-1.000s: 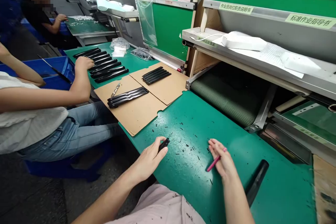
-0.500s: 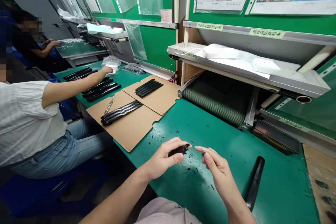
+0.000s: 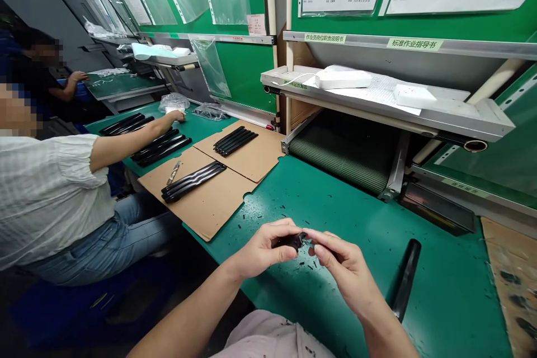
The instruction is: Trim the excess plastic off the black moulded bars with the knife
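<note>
Your left hand (image 3: 265,248) grasps a black part (image 3: 292,242) above the green table (image 3: 453,285), your right hand (image 3: 346,267) bends its fingers at that part's exposed end (whether they grip anything, I cannot tell), and a black tube (image 3: 406,278) lies farther right.

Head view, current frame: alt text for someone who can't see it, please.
A person's left hand holds a short black piece above a green table, with the right hand at its end. Dark scraps lie below; a black tube lies to the right, cardboard and a co-worker's arm to the left.
</note>
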`<state>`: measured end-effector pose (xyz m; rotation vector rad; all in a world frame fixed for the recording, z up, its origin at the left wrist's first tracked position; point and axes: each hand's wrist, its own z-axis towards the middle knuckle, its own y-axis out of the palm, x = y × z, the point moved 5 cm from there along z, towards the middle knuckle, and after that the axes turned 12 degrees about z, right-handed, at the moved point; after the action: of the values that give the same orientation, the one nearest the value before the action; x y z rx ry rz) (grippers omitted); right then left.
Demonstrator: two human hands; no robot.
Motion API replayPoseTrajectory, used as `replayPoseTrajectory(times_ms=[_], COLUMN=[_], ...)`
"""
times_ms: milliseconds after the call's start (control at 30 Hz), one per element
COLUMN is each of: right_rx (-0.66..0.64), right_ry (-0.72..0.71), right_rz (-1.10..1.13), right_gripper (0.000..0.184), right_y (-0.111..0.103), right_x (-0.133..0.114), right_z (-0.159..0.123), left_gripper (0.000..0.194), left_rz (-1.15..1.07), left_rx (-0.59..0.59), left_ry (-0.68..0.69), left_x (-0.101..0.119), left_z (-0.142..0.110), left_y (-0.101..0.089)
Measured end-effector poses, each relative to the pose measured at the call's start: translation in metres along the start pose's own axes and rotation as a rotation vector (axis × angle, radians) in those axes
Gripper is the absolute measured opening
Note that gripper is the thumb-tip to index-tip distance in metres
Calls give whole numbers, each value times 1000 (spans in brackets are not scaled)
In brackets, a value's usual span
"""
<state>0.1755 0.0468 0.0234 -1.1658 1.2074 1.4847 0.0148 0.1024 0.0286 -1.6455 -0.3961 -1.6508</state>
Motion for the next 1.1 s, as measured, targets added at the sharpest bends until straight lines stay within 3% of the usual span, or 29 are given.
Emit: replayPoseTrajectory(times_ms=[400,633,800,933,1100], right_rx=[100,225,231,186,173], right_ry=[-116,-174,-85,-35,15], right_rz=[-81,-88,-20,19,30], right_gripper=[29,28,30,33,35], right_y=[10,13,16,22,23], right_x=[1,2,3,7,12], right_z=[-3,6,6,2,2], left_gripper=[31,30,33,36,39], left_rz=[66,297,512,641,760], left_rx=[270,557,771,825,849], left_ry=[82,139,277,374,400], left_x=[10,13,20,26,29], left_z=[-4,-8,-13,-13,-13], left_y=[4,3,-6,-7,-5])
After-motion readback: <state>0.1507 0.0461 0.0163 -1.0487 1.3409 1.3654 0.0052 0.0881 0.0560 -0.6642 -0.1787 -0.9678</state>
